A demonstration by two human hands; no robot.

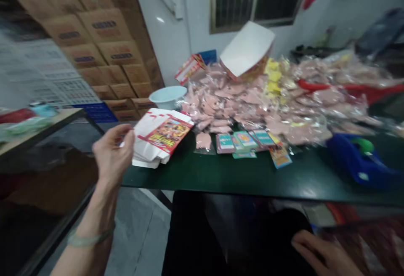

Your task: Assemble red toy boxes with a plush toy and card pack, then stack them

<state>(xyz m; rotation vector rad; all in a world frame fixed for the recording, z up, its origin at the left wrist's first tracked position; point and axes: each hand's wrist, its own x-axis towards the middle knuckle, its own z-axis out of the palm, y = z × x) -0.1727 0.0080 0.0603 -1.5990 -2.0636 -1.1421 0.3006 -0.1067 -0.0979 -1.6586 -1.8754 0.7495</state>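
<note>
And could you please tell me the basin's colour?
The basin is pale blue in the head view.

The cartons [162,135] look like smooth card, the pouches [212,104] glossy clear plastic, the boxes [110,32] cardboard.

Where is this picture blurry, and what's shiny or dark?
Head view: the blue tape dispenser is smeared, and small lettering on the printed carton by the left hand is unreadable; head view: glare spots dot the upper cardboard boxes and plastic bags glint; head view: under the green table looks dark.
</note>
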